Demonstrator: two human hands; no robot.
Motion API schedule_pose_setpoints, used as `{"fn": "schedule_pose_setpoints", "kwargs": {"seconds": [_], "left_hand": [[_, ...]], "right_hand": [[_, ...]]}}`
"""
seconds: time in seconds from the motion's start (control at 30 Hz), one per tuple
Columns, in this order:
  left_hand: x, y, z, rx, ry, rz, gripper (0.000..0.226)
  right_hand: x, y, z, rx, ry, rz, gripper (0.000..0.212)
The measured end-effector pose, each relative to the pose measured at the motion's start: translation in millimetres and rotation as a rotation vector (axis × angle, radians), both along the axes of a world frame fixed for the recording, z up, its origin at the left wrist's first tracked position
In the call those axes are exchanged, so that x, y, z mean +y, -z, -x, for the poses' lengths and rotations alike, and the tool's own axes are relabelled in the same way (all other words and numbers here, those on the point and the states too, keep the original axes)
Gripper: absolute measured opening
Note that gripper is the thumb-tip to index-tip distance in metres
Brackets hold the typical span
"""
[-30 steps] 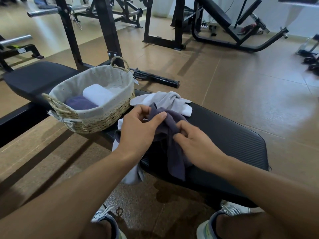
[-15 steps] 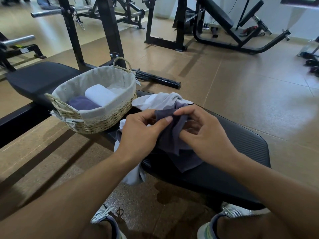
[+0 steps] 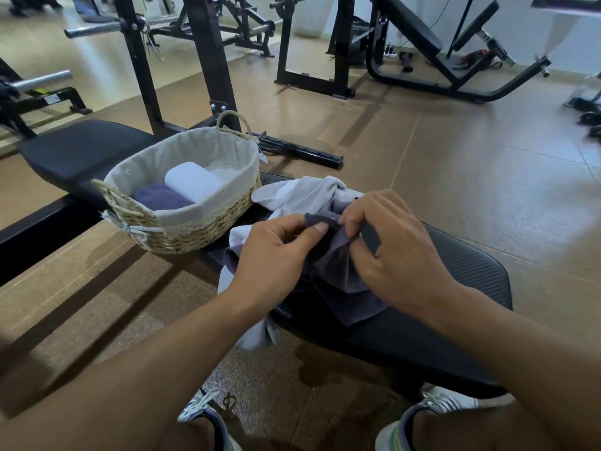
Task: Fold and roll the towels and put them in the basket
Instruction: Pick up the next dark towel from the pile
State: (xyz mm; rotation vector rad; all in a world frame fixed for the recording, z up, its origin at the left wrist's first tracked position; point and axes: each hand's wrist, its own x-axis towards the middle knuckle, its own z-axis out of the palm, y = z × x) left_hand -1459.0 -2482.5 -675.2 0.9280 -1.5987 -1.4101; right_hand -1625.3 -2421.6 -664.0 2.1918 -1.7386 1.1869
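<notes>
Clearly soft, light and floppy, dark grey towel (image 3: 338, 275) heaped on bench (image 3: 455, 288) beside basket (image 3: 201, 232), pinched at top edge by left hand (image 3: 276, 255) and right hand (image 3: 390, 252); best gripped at corners.

Bright even daylight, soft shadows on the floor (image 3: 455, 196), wide-angle bending at edges, slight blur far right

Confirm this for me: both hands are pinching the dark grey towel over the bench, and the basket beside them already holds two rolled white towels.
Not quite. The head view shows the basket holding one rolled white towel and one rolled purple towel, not two white ones. The rest stands: the left hand and right hand both pinch the dark grey towel over the bench.
</notes>
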Motion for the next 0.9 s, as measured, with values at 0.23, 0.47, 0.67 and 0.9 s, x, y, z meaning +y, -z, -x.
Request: {"fn": "schedule_pose_setpoints", "kwargs": {"seconds": [0.23,0.47,0.67,0.9], "left_hand": [[-0.9,2.3,-0.8,0.021,-0.031,-0.043,0.015],[-0.9,2.7,-1.7,-0.009,0.006,-0.027,0.022],[3.0,-2.5,-1.2,-0.001,0.029,-0.030,0.026],[1.3,1.8,0.8,0.031,0.033,-0.059,0.023]], "right_hand": [[-0.8,3.3,5.9,-0.007,-0.069,-0.233,0.020],[-1.0,3.1,3.8,-0.029,-0.013,-0.219,0.007],[-1.6,3.5,3.8,-0.098,-0.008,-0.223,0.012],[-2.8,3.0,6.3,-0.236,0.047,-0.184,0.007]]}}
